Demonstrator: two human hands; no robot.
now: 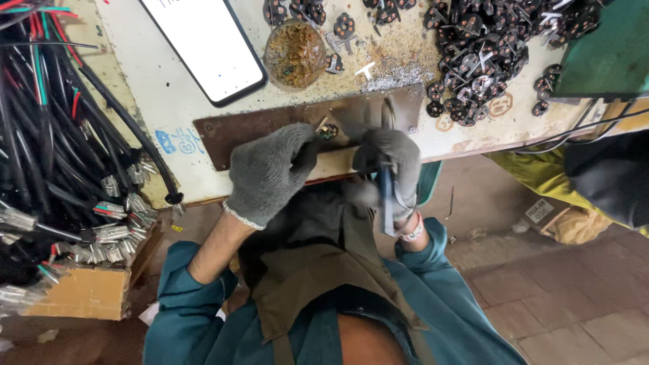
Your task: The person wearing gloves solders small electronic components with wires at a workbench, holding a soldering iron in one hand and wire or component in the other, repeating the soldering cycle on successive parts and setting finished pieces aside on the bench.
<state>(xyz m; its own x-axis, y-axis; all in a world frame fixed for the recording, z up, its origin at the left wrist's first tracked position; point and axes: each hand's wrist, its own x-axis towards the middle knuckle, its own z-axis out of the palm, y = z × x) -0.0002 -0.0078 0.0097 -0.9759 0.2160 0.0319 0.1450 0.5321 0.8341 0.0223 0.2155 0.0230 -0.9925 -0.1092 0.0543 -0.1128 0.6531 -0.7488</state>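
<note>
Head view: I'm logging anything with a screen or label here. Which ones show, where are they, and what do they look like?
Phone: lying flat on the bench top left, black rectangle, white lit screen.
Blue markings: handwritten on the pale bench edge, left of the brown metal plate.
Label: small pale tag on the yellowish sack on the floor, right.

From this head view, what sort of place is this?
Likely a small electrical assembly or soldering bench. Signs: bundles of black cables with stripped coloured wires at one side, a heap of small dark plug inserts with metal pins on the worktop, and a gloved right hand gripping a blue-handled tool.
</note>
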